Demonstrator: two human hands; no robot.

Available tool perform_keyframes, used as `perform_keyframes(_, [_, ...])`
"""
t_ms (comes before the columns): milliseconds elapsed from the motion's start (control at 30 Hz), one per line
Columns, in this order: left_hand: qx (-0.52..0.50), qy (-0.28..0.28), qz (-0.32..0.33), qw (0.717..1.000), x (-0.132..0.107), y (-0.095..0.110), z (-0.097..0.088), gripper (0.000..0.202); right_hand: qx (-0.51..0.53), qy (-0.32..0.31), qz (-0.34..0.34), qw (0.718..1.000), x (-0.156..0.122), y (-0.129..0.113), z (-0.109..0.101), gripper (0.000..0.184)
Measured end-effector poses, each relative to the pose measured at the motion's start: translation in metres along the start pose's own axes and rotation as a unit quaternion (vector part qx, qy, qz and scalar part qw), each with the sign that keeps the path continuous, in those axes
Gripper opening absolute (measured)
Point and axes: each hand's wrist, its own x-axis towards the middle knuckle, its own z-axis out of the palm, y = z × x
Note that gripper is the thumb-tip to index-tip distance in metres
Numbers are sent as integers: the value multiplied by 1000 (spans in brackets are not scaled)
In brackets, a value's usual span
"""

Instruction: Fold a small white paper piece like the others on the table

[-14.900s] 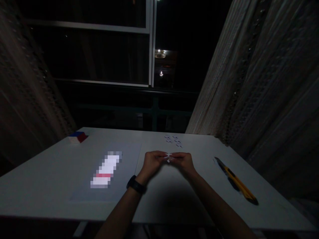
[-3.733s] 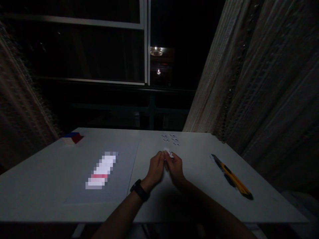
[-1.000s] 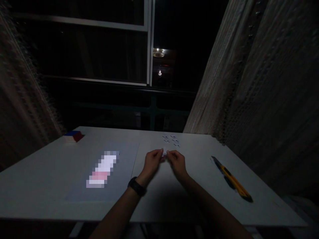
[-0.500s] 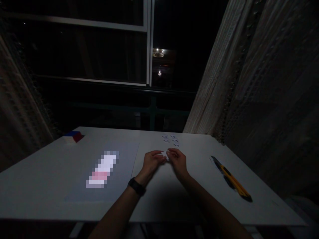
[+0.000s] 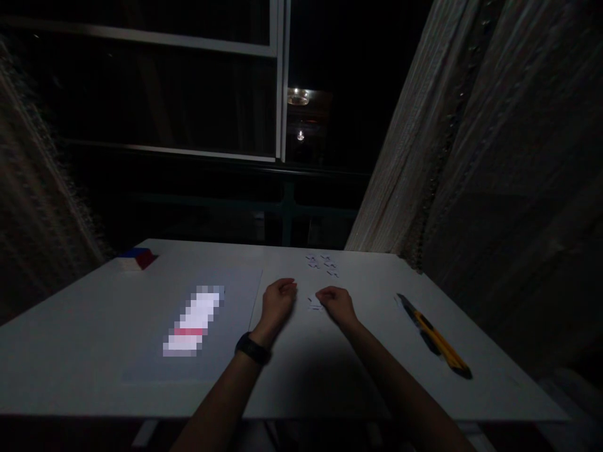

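My right hand [image 5: 338, 306] is closed in a pinch on the upper right edge of a small white paper piece [image 5: 315, 302] with dark marks. The piece is low over the tabletop or on it; I cannot tell which. To its left, apart from the paper, is my left hand [image 5: 277, 304], fingers curled in, with nothing visible in them. A dark watch band circles my left wrist. Just beyond the hands lie several similar small paper pieces [image 5: 323, 265] with dark marks, in two rough columns.
On the white table [image 5: 80, 351], a yellow and black utility knife [image 5: 436, 339] lies at right. A large pale sheet [image 5: 235, 333] carries a bright, pixelated oblong [image 5: 193, 320] at left. A blue, red and white block [image 5: 136, 258] sits at the far left corner. Curtains flank the dark window.
My left hand has let go of the small paper piece and moved left, away from it. My right hand keeps the piece, now lower and more fully in view.
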Motion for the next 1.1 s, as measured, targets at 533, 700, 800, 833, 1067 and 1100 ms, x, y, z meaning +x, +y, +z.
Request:
perform_keyframes(533, [90, -149, 47, 984, 4, 2, 21, 38, 230, -87, 2, 969, 13, -21, -12, 26])
perform_keyframes(700, [44, -128, 4, 991, 11, -1, 24, 27, 237, -97, -2, 967, 19, -18, -11, 26])
perform_keyframes(800, [60, -116, 6, 991, 15, -2, 24, 24, 219, -94, -7, 971, 21, -14, -10, 29])
perform_keyframes(833, [67, -117, 9, 991, 16, -2, 24, 24, 207, -88, -11, 974, 22, -13, -10, 30])
perform_keyframes(1067, [104, -142, 9, 984, 27, -1, 21, 24, 128, -51, -58, 989, 22, -15, -12, 23])
perform_keyframes(1100, [116, -147, 9, 982, 28, -1, 21, 24, 116, -53, -67, 990, 21, -16, -12, 22])
